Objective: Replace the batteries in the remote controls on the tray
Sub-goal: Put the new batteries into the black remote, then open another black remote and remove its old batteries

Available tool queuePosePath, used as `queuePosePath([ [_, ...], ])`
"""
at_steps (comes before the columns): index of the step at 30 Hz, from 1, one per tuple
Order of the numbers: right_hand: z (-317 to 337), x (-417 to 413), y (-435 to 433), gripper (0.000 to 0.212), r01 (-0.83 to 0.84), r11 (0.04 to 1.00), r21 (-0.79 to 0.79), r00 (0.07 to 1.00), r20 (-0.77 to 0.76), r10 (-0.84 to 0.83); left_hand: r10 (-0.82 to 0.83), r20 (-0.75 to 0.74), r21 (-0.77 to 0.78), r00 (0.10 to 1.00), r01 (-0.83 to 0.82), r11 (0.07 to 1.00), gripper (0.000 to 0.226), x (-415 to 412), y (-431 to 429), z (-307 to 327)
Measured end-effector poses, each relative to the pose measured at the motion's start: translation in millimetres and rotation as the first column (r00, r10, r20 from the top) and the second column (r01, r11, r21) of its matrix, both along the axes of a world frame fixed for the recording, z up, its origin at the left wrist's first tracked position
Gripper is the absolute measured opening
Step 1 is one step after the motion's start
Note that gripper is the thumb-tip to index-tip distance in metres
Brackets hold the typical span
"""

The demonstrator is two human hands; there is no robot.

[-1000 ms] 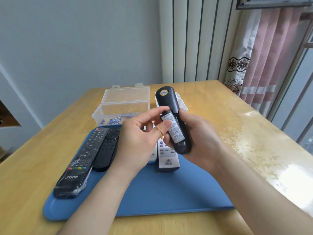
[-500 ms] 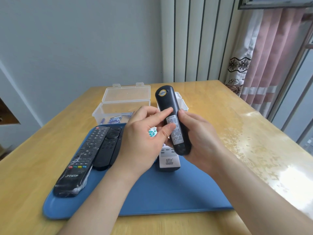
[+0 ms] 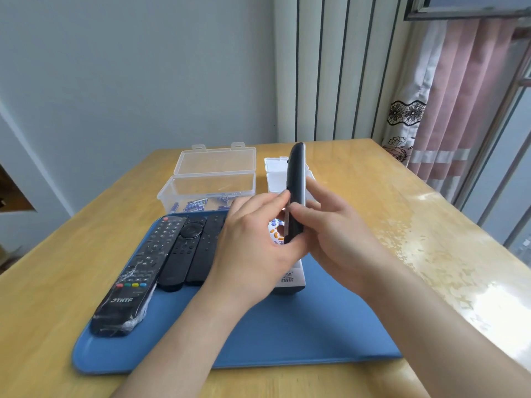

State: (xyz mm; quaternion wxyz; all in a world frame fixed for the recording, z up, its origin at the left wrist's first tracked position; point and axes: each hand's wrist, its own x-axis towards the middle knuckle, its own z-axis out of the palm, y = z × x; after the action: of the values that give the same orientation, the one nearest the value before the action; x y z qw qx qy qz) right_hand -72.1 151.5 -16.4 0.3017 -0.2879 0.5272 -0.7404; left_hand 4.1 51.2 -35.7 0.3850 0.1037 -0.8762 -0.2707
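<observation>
A black remote point(image 3: 296, 191) is held upright and edge-on over the far part of the blue tray point(image 3: 287, 340). It is clamped low down by both hands: the left hand point(image 3: 253, 242) is pinched on one side and the right hand point(image 3: 336, 225) is curled round the other. Along the tray's left edge a film-wrapped remote point(image 3: 135, 274) is laid, with two plain black remotes point(image 3: 195, 248) beside it. A white remote point(image 3: 290, 278) is partly hidden under the hands. Beyond the tray's far edge an open clear box point(image 3: 212, 182) is set on the table point(image 3: 402, 225), with blue batteries point(image 3: 195, 205) lying inside. The contents of the white box point(image 3: 274, 173) beside it cannot be told.
</observation>
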Motion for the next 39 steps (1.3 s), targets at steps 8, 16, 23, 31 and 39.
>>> queuePosePath([
  [8,-3.6,-22.3,9.6,0.042,0.685,0.569,0.455,0.498,-0.862,0.09,-0.088,0.358,0.043,0.93,0.078,0.996,0.021,-1.5,2.7,-8.2],
  [16,-12.2,-30.9,18.8,0.032,0.765,0.358,0.535,0.473,-0.845,0.25,0.085,0.515,-0.232,0.853,0.043,0.972,0.039,-0.2,-0.6,-17.7],
  [23,-24.7,-34.5,16.3,0.046,0.781,0.252,0.571,0.466,-0.802,0.373,0.185,0.582,-0.36,0.792,0.047,0.932,0.068,2.7,2.9,-14.8],
  [31,-27.9,-33.4,14.7,0.022,0.81,0.222,0.543,0.433,-0.809,0.398,0.237,0.566,-0.454,0.789,0.059,0.889,0.049,5.1,13.7,-12.5],
  [39,-26.7,-28.9,1.5,0.021,0.726,0.52,0.45,0.413,-0.89,0.194,0.281,0.46,-0.456,0.842,-0.048,0.889,0.029,2.4,10.8,-6.8],
])
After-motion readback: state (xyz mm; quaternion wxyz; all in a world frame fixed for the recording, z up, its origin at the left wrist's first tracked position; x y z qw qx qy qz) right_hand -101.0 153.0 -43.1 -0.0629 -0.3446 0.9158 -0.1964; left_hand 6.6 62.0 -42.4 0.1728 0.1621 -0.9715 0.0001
